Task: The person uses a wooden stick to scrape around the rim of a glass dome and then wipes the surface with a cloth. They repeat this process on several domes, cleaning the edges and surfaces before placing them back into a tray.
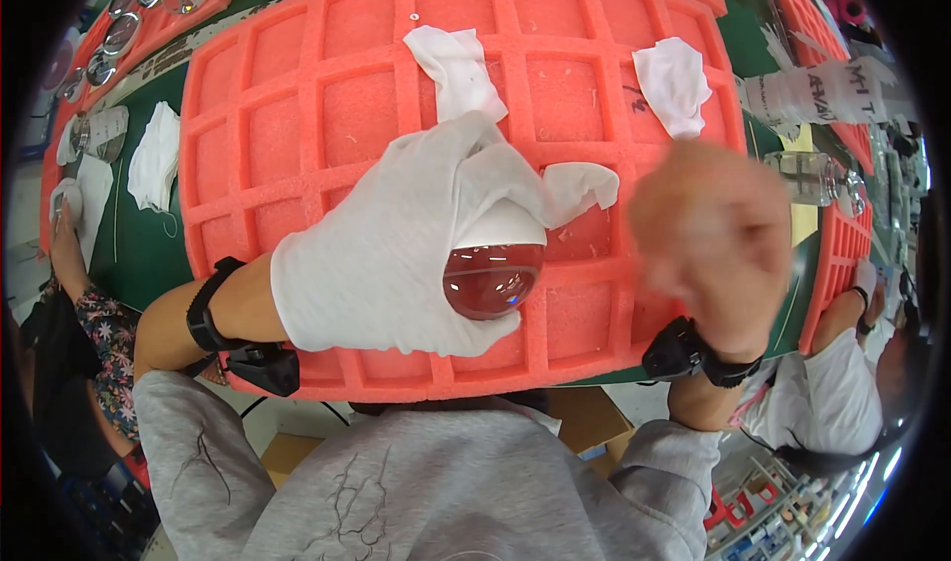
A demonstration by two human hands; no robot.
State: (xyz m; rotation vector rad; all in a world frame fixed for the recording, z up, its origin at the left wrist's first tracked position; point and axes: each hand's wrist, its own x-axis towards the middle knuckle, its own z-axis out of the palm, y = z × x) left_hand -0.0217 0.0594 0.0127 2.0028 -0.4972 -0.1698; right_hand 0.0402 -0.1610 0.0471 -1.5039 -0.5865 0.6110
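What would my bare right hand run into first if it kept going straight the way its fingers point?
Probably the white cloth lying on the orange foam tray, up and slightly left of the right hand. The hand is motion-blurred and its height above the tray is unclear, so it might pass over.

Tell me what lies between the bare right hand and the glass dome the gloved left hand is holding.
Nothing solid lies between them. The right hand, blurred, is beside the glass dome, which the gloved left hand grips over the pink foam tray. Only a white cloth sticks out from the left hand toward it.
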